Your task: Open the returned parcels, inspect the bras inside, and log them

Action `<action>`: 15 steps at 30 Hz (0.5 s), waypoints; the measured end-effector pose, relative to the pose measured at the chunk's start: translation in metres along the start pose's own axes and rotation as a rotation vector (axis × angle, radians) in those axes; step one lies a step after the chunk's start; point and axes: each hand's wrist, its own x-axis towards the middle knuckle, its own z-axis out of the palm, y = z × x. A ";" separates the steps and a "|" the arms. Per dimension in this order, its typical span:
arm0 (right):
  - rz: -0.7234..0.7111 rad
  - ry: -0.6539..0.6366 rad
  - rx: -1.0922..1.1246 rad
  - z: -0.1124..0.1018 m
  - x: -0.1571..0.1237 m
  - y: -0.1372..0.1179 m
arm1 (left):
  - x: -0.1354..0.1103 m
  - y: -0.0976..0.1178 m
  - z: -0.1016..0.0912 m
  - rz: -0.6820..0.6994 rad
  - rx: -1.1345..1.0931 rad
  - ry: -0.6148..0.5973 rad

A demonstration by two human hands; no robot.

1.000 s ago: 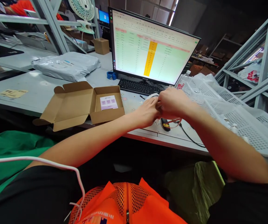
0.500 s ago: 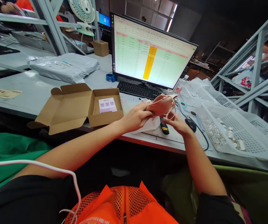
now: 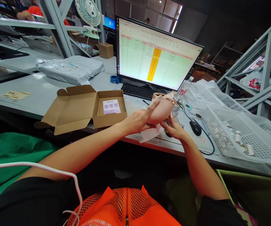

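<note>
A pale pink bra (image 3: 160, 110) is held over the table's front edge, its moulded cup bulging toward me and its thin straps looping at the right. My left hand (image 3: 138, 121) grips the cup's left side, fingers along its outer face. Beneath the right side, my right hand (image 3: 175, 128) is closed on the bra's lower edge near the straps; some fingers are hidden behind it. A thin whitish wrapper (image 3: 150, 134) hangs below the bra. To the left lies an open cardboard box (image 3: 71, 108) with a purple-and-white card (image 3: 111, 107) inside.
Behind the hands stand a keyboard (image 3: 137, 91) and a monitor (image 3: 135, 56). A mouse (image 3: 196, 128) and white perforated baskets (image 3: 255, 138) are on the right. A grey plastic parcel (image 3: 71, 69) and a blue tape roll (image 3: 115, 79) lie at the back left.
The bra has been turned and spread, so its rounded cup now faces me. My right hand has shifted slightly left and down, covering most of the black-and-yellow tool on the table.
</note>
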 end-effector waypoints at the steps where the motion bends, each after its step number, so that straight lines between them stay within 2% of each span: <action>1: 0.011 0.009 -0.041 -0.001 -0.001 0.001 | 0.000 0.000 0.002 0.015 0.035 0.010; 3: 0.047 0.018 -0.020 -0.004 0.000 0.004 | -0.001 -0.001 0.005 0.079 0.096 0.040; 6: 0.120 -0.014 0.154 -0.005 0.003 0.007 | -0.004 -0.002 0.010 0.147 0.155 0.077; 8: 0.148 -0.004 0.197 -0.002 0.006 0.008 | -0.006 -0.002 0.013 0.178 0.189 0.091; 12: 0.161 0.047 0.129 0.002 0.014 0.003 | -0.007 0.001 0.015 0.307 0.259 0.154; 15: 0.081 0.060 -0.065 0.002 0.023 -0.002 | -0.006 0.007 0.012 0.364 0.257 0.189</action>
